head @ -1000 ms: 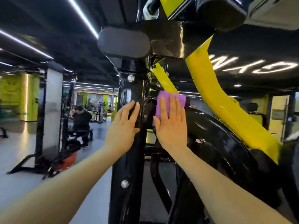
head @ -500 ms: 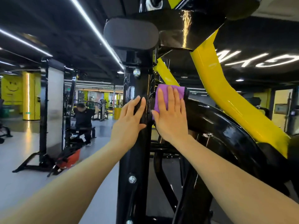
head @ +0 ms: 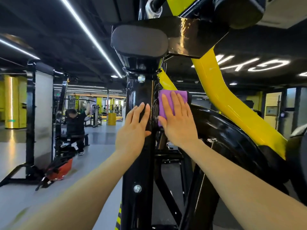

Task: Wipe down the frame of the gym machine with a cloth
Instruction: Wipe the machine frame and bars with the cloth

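Two bare forearms enter from the bottom edge, both cut off below the elbow by the frame.

The left hand (head: 133, 128) lies flat on the near face of the black post (head: 137, 163), fingers extended and together, thumb out to the right across the post's edge. It grasps nothing; palm contact only.

The right hand (head: 178, 120) is also flat and open, fingers spread slightly, pressing the purple cloth (head: 166, 103) against the machine just right of the post. The cloth is pinned under the palm, not gripped. Only its upper and left portions show; the rest is hidden under the hand. Its visible top edge runs roughly level, left to right, and its folded right end curls over at the fingertips.

The surface beneath the cloth is hard to make out: dark, glossy, where the post meets the curved black guard (head: 224, 130).

The post's long axis runs vertical, from the bottom edge up to a black bracket. One bolt (head: 137, 188) sits low on it, a second (head: 141, 78) near the top. Post base cut off.

Above, a dark oval pad (head: 139, 41) faces the camera. A yellow arm (head: 232, 103) slopes from upper centre down to the right, its upper end cut off at the top edge.

Far left, across the grey floor (head: 13, 155), a person in dark clothes (head: 75, 127) sits at a bench; detail small and blurred. Mirrored lit letters (head: 259, 65) show far right.
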Available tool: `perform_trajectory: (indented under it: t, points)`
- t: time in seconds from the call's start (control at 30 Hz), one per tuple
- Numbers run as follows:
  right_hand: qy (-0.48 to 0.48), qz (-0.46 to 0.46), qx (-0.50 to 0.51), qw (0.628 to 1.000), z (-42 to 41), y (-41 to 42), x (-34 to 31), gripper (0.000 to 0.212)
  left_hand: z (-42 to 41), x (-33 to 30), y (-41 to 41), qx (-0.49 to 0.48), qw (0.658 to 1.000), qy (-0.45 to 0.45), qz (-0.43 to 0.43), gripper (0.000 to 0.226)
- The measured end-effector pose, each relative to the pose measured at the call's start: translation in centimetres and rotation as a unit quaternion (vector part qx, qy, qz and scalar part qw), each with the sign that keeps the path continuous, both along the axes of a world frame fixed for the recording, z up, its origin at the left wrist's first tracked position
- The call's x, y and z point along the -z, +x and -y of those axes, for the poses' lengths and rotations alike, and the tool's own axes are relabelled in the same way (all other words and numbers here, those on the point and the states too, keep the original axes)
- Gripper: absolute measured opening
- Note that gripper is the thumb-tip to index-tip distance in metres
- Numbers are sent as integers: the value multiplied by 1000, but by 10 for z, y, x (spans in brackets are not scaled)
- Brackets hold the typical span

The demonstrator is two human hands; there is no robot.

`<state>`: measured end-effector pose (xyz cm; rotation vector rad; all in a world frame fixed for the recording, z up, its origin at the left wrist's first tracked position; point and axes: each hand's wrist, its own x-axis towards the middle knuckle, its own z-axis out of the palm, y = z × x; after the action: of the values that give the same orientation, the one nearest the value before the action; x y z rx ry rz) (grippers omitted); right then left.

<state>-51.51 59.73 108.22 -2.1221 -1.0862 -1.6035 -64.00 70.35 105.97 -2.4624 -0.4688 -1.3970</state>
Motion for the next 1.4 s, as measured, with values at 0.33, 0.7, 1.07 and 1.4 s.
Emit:
perform_trajectory:
  t: [0.33, 0.7, 1.07, 1.4]
  points:
    - [170, -223, 47, 959, 37, 12, 11, 70, 6, -1, -3, 5, 999, -28, -29, 81]
    - [4, 26, -26, 999, 42, 32, 6, 63, 28, 0, 14, 58, 989, 96, 99, 65]
    - [8, -101, -29, 994, 154, 112, 59, 72, 88, -6, 80, 44, 993, 105, 34, 68]
    - [-2, -59, -39, 997, 163, 102, 62, 63, 91, -8, 77, 29, 997, 73, -2, 73]
